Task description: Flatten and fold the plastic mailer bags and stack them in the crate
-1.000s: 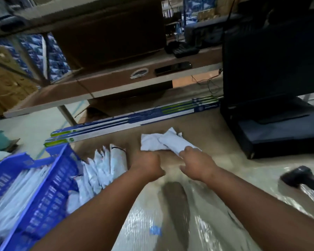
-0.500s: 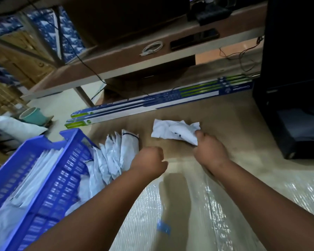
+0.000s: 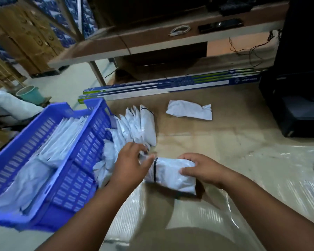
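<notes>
Holding a folded white mailer bag down on the brown paper-covered table, the right hand has its fingers curled over the bag's right end, thumb on the near side, clamped on the plastic. The left hand sits at the bag's other end with its fingers spread and fairly straight, tips touching or just over the end marked by a dark stripe; whether it presses there or only hovers, I cannot tell, as the hand is blurred. The bag's long axis runs left to right between the two hands, tilted a little so its right end lies nearer the person.

Just beyond the left hand, a row of folded mailers leans against the outer wall of the blue plastic crate, which stands tipped at the table's left edge with more flattened bags inside. The crate lies to the left of the held bag, so the left hand is the nearer one to it, and I judge that the bag would have to travel leftward, past or over the leaning row, to be stacked.

Farther out, well apart from both hands, a crumpled white mailer lies unflattened on the table. Behind it rest long blue-and-green cartons, with a dark box at the right and a low wooden shelf beyond.
</notes>
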Demonstrator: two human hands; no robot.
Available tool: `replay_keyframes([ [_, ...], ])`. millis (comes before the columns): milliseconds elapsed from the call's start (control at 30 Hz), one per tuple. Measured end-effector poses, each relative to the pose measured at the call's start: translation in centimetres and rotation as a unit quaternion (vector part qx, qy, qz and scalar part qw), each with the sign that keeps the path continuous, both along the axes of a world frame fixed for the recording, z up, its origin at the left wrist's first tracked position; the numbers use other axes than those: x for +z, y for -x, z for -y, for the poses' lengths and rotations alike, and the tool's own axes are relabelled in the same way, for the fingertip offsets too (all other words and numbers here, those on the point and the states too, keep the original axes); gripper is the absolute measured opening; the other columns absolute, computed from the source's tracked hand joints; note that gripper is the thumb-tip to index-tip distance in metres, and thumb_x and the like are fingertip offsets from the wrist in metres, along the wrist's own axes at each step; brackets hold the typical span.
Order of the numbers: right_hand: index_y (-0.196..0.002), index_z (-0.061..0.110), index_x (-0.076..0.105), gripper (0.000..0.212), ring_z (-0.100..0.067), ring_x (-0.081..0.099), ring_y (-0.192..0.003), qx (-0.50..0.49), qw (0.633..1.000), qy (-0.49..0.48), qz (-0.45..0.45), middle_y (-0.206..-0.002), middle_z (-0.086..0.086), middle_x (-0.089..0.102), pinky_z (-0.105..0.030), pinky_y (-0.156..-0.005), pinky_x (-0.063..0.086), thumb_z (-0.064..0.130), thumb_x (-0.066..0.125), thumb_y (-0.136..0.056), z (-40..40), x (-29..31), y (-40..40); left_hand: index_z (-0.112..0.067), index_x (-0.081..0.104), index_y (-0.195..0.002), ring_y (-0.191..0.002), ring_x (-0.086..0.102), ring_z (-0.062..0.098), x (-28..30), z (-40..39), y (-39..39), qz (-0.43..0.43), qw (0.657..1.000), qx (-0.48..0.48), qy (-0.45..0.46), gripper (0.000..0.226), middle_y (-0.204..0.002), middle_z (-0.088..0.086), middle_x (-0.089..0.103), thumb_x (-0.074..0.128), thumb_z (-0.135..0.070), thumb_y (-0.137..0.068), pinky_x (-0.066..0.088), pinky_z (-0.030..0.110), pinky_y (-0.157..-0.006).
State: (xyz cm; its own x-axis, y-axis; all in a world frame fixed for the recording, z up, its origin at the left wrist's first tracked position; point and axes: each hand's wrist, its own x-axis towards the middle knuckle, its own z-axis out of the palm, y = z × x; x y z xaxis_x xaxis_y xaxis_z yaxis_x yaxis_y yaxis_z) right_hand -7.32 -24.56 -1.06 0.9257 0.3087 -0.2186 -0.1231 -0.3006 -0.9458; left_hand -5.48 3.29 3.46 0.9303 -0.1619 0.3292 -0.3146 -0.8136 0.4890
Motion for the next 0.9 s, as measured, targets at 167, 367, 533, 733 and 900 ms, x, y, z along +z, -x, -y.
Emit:
replay_keyframes([
  [167, -0.107, 0.031, 0.074, 0.027, -0.013, 0.071, -0.089, 0.015, 0.998, 0.050, -0.032, -0.101, 0.005, 0.077, -0.035, -0.076, 0.056, 0.038, 0.074, -0.081, -4.0, -1.5, 2.9, -0.027, 0.066, -0.109, -0.109, 0.059, 0.019, -3.2, -3.0, 4.2, -0.034, 0.995, -0.087, -0.035, 0.029, -0.114, -0.007, 0.059, 0.064, -0.053, -0.097, 0.050, 0.042, -0.097],
  [367, -0.104, 0.022, 0.074, 0.025, -0.023, 0.069, -0.103, -0.053, 0.987, 0.150, -0.015, -0.105, 0.001, 0.074, -0.034, -0.088, 0.054, 0.006, 0.059, -0.091, -5.7, -2.3, 4.2, -0.032, 0.051, -0.148, -0.147, 0.042, 0.023, -7.8, -4.9, 7.2, -0.048, 0.969, -0.168, -0.175, 0.056, -0.159, -0.001, 0.047, 0.050, -0.061, -0.100, 0.042, 0.054, -0.113],
  [533, -0.109, 0.027, 0.072, 0.029, -0.017, 0.067, -0.106, -0.124, 0.975, 0.177, 0.051, -0.111, 0.006, 0.073, -0.032, -0.094, 0.052, 0.006, 0.057, -0.097, -5.4, -2.0, 5.3, -0.031, 0.028, -0.164, -0.157, 0.026, 0.023, -7.2, -5.0, 5.9, -0.081, 0.963, -0.185, -0.180, 0.079, -0.169, 0.000, 0.032, 0.049, -0.067, -0.097, 0.025, 0.055, -0.125],
  [733, -0.120, 0.021, 0.069, 0.030, -0.014, 0.054, -0.110, -0.020, 0.867, 0.340, 0.363, -0.119, 0.006, 0.060, -0.028, -0.095, 0.046, 0.010, 0.067, -0.092, -3.9, 0.5, 8.1, -0.024, 0.074, -0.100, -0.094, 0.062, 0.027, -3.0, -4.2, 2.7, 0.051, 0.948, -0.253, -0.185, 0.017, -0.102, -0.003, 0.068, 0.070, -0.034, -0.086, 0.049, 0.043, -0.084],
  [900, -0.097, 0.028, 0.068, 0.007, -0.015, 0.056, -0.101, 0.040, 0.874, 0.373, 0.309, -0.109, 0.012, 0.058, -0.036, -0.087, 0.050, 0.028, 0.064, -0.091, -3.5, -1.2, 12.2, -0.020, 0.067, -0.094, -0.101, 0.059, 0.029, -7.5, -4.3, 6.3, 0.044, 0.927, -0.329, -0.174, 0.008, -0.108, 0.001, 0.064, 0.064, -0.025, -0.089, 0.049, 0.043, -0.079],
])
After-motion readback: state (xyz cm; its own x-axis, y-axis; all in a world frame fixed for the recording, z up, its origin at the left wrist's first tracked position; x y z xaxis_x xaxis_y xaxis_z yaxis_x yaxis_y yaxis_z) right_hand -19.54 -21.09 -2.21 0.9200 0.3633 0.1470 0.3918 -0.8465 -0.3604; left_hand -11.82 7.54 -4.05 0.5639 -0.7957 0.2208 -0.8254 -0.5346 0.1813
